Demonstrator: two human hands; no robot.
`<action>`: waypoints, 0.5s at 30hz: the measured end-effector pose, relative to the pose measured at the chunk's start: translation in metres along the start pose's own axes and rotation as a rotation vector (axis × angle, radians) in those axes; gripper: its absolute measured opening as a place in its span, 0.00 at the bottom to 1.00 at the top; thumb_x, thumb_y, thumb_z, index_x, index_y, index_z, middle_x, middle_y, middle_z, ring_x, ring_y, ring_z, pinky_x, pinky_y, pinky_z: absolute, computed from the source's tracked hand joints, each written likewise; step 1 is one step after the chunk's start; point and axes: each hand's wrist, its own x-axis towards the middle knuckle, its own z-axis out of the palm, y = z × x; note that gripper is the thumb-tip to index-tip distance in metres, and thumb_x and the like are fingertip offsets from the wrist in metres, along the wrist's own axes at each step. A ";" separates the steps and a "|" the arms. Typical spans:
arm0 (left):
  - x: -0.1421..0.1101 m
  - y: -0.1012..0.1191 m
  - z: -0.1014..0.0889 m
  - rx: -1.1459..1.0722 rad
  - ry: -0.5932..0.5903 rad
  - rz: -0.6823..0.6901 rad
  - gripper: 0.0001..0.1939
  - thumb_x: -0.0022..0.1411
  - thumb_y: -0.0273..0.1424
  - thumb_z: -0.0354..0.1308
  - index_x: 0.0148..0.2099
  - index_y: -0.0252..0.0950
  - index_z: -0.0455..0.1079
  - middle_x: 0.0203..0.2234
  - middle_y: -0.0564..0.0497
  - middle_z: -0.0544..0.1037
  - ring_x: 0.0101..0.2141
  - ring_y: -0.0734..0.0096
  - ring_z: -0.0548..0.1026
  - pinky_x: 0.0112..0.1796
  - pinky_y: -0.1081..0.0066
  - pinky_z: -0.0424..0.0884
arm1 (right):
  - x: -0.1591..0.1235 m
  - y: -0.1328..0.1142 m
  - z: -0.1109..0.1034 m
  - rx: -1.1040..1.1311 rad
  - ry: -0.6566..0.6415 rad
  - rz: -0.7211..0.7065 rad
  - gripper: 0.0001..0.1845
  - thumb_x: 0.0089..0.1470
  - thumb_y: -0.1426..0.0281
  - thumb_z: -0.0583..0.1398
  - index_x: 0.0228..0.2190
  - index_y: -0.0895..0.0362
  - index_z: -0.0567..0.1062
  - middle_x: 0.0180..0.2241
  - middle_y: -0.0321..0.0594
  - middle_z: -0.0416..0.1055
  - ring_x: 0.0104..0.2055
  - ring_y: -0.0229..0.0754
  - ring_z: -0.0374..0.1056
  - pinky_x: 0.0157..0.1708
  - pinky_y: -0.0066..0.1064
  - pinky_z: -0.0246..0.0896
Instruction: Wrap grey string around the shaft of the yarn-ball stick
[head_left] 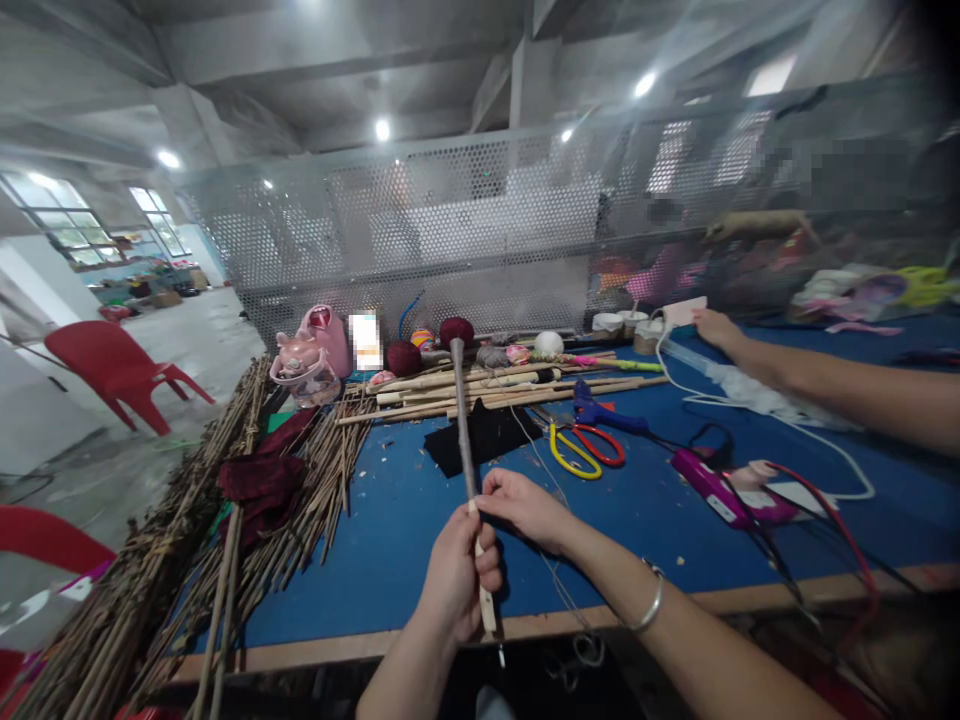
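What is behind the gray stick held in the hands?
In view, the gray stick crosses in front of the black cloth, pale wooden sticks and blue tabletop. Its far end overlaps a dark red ball; whether they touch is unclear. Whatever it directly covers is hidden.

Lower centre, the left hand [456,570] covers part of the stick [463,420]; the right edge crops a co-worker's arm [862,397].

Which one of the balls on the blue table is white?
The rightmost ball, behind the pale sticks; the others are dark red, grey, pink or multicoloured.
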 end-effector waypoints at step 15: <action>0.002 -0.002 -0.004 0.030 -0.011 0.064 0.14 0.50 0.36 0.57 0.37 0.35 0.59 0.19 0.60 0.56 0.13 0.90 0.47 0.12 0.84 0.40 | -0.014 -0.013 -0.005 -0.186 -0.096 -0.252 0.09 0.48 0.68 0.55 0.26 0.61 0.71 0.22 0.36 0.69 0.25 0.35 0.64 0.28 0.25 0.57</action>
